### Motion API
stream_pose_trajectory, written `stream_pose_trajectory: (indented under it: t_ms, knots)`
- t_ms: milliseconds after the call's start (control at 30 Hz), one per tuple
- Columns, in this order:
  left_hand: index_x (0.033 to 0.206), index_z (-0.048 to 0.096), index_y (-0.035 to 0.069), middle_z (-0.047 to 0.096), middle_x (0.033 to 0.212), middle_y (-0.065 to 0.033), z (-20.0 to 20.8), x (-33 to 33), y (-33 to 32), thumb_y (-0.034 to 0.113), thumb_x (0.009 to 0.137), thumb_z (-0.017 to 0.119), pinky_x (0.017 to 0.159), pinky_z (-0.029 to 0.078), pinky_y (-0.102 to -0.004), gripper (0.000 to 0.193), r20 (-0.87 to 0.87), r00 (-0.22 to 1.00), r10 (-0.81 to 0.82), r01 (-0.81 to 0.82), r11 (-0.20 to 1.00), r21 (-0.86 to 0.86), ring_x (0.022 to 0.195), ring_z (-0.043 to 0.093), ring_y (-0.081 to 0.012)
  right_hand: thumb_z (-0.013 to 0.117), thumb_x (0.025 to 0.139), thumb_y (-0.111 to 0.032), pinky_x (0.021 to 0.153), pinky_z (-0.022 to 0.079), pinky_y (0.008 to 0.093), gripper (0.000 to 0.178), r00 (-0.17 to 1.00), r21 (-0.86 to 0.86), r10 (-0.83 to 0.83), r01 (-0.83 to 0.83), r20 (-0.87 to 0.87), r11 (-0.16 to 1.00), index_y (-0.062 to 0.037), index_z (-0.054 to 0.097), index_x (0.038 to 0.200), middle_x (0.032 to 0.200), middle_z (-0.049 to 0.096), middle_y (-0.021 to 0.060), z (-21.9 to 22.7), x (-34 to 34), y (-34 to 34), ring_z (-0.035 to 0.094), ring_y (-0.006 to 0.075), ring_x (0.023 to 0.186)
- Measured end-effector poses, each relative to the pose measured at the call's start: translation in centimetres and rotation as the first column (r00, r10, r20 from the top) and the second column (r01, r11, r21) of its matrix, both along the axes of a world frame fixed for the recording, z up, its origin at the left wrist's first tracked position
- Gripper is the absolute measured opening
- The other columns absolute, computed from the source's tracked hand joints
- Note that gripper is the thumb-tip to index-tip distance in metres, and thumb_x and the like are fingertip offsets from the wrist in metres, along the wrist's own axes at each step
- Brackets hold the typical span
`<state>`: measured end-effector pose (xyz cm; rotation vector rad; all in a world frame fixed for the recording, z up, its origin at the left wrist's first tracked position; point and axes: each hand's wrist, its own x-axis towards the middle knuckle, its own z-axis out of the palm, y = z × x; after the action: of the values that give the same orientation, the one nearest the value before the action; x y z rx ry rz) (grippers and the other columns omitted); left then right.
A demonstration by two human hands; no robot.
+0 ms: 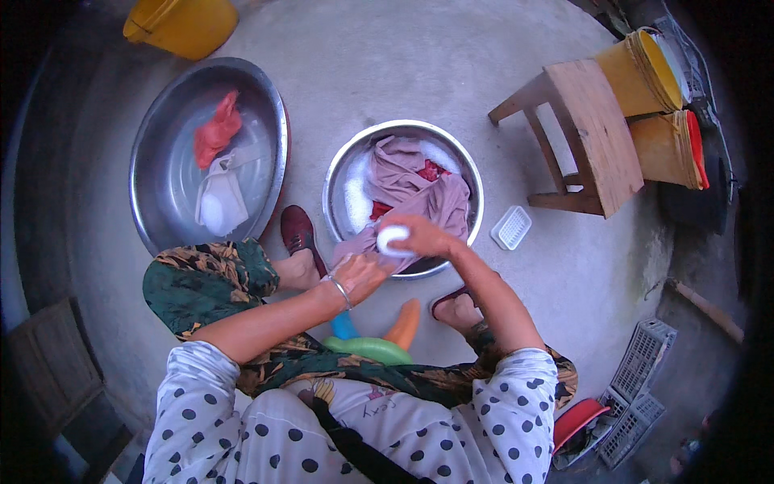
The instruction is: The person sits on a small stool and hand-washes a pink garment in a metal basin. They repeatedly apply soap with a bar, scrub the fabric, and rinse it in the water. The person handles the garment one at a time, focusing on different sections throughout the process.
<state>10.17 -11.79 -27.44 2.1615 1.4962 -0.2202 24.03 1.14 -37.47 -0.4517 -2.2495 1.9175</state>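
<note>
A round metal basin [403,124] stands on the floor in front of me, with suds and wet clothes in it. A mauve garment [439,202] lies bunched there, with a red cloth [433,169] showing beneath. At the basin's near edge, my left hand [361,276] is closed on part of the mauve garment. My right hand [423,236] grips a white bar of soap [393,239] against the fabric, close beside the left. To the right of the basin sits a white slotted soap dish [511,227].
Left of the basin is a large oval metal tub [165,153] holding a red crumpled item [218,129] and a white item [222,202]. A wooden stool [597,129] and yellow buckets [637,77] stand at right. Grey crates [641,363] lie lower right.
</note>
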Motion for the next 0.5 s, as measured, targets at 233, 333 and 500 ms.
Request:
stream_pose_trajectory:
  t_ms: [233,333,500]
  knots:
    - [0.115,0.051,0.019,0.059,0.076,-0.0165,-1.0,-1.2,0.8,0.008,0.076,0.045,0.054,0.049,-0.0435,0.041,-0.001,0.999,0.055,-0.055,0.997,0.057,0.064,0.061,-0.0293,0.051,0.073,-0.010,0.065,0.047,0.0402,0.031,0.700,0.654,-0.284,-0.337,0.655,0.677,-0.0155,0.054,0.102,0.084,0.062,0.0120,-0.7,2.3,1.6,0.061,0.0311,0.076]
    - [0.114,0.051,0.018,0.059,0.079,-0.0177,-0.5,-1.4,1.5,0.005,0.074,0.047,0.056,0.049,-0.0437,0.042,0.037,0.994,0.104,-0.104,0.995,-0.001,0.067,0.061,-0.0314,0.053,0.072,-0.012,0.069,0.047,0.0404,0.030,0.710,0.620,-0.414,-0.041,0.569,0.783,-0.0128,0.054,0.102,0.084,0.062,0.0133,1.7,1.3,3.6,0.060,0.0326,0.077]
    - [0.112,0.050,0.015,0.060,0.083,-0.0183,-2.3,-2.0,1.5,0.000,0.070,0.047,0.058,0.049,-0.0437,0.045,0.219,0.970,0.105,-0.140,0.978,0.154,0.071,0.061,-0.0348,0.062,0.066,-0.010,0.085,0.040,0.0350,0.040,0.993,-0.148,-0.010,0.028,0.121,0.989,-0.0086,0.052,0.104,0.098,0.056,0.0182,1.2,0.2,0.9,0.054,0.0293,0.095]
